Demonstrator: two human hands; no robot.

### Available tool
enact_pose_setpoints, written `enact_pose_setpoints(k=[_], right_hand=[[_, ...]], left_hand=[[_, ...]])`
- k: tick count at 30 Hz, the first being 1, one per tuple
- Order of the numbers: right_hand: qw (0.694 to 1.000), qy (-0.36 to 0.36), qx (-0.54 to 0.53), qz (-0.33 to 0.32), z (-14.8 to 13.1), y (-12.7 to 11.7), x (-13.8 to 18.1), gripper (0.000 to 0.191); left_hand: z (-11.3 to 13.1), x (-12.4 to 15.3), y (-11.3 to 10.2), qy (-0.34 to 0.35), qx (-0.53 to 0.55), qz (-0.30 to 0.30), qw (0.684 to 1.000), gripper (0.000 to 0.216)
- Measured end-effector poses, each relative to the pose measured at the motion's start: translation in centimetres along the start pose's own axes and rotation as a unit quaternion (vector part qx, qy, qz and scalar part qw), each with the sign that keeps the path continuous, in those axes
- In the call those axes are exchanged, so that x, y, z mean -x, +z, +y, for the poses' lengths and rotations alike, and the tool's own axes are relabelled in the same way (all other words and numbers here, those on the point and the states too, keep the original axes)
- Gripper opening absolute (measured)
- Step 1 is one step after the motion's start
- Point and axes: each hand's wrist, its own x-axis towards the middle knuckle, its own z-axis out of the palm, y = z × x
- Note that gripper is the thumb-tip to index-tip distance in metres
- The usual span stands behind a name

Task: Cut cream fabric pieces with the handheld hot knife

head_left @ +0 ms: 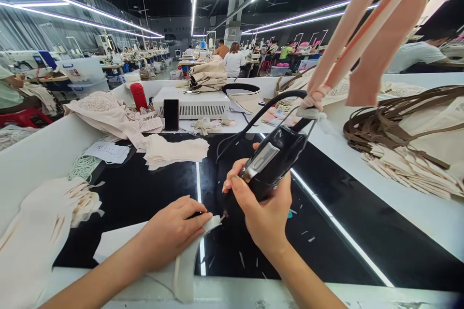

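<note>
My right hand (266,207) is closed around a black corded handheld electric cutter (277,161) with a silver plate on its side. The cutter tilts down to the left, and its small metal tip sits right at the edge of a white fabric piece (186,268). Pink fabric strips (366,34) are knotted to its upper end and run up out of view. With its fingers together, my left hand (177,231) grips the fabric close to that tip. Part of the fabric hangs over the table's front edge. Another flat white piece (116,239) lies under my left forearm.
Small scraps (242,259) dot the black tabletop (326,231). A cream fabric stack (176,149), a phone (171,115), a red bottle (138,96) and a white box (192,101) stand behind. Fabric piles (39,231) lie left; brown straps (384,118) lie right.
</note>
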Motion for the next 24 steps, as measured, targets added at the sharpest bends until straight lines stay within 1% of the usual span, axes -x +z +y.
enact_pose_setpoints(k=[4,8,17,24], right_hand=[[1.000,-0.005,0.007,-0.001,0.0,-0.1,0.0,0.028],[1.000,-0.006,0.002,-0.005,-0.2,-0.1,0.0,0.029],[1.000,0.000,0.017,0.005,-0.2,-0.1,0.1,0.030],[1.000,0.008,0.020,0.018,-0.1,-0.2,0.1,0.034]], left_hand=[[-0.1,0.7,-0.3,0.023,-0.024,0.025,0.999,0.024],[-0.1,1.3,-0.1,0.046,-0.044,0.015,0.998,0.028],[0.5,1.6,-0.1,0.026,-0.080,0.009,0.996,0.028],[0.9,1.7,0.4,0.026,-0.114,0.029,0.993,0.031]])
